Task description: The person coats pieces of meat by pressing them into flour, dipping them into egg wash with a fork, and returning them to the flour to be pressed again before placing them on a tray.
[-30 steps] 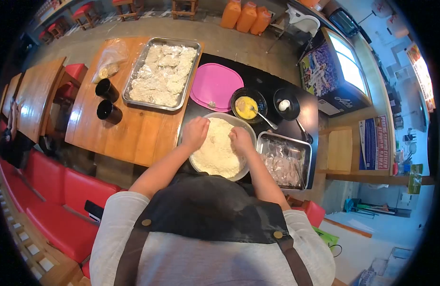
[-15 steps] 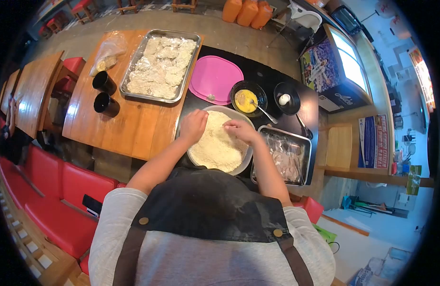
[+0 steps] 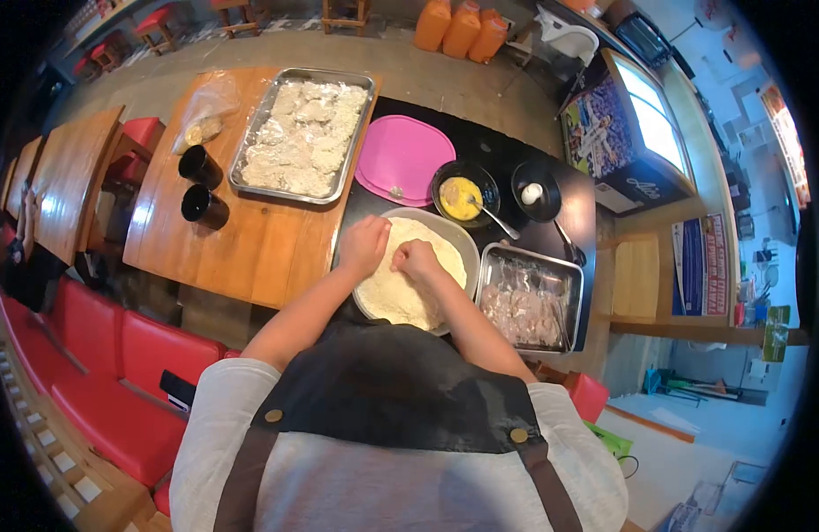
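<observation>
A wide pale bowl (image 3: 467, 251) holds cream-coloured crumbs or flour (image 3: 399, 297). At the bowl's left rim is my left hand (image 3: 365, 245), fingers bent together; whatever they hold, if anything, is hidden. My right hand (image 3: 416, 259) hovers over the middle of the crumbs, its fingers pinched, their content too small to make out. Behind the bowl lies a pink lid (image 3: 405, 155). A black bowl of beaten egg (image 3: 461, 197) with a spoon (image 3: 500, 222) stands at the back right. To the right, a metal tray (image 3: 576, 306) contains raw meat pieces (image 3: 525, 310).
A large metal tray (image 3: 237, 168) of coated pieces sits on the wooden table (image 3: 259, 248), beside two black cups (image 3: 199, 167) and a plastic bag (image 3: 206, 111). A black bowl (image 3: 535, 206) holds an egg. At far left is another person's arm (image 3: 27, 217).
My right hand has moved left, nearer my left hand, over the crumbs. The whole view has shifted slightly, so the table items appear lower.
</observation>
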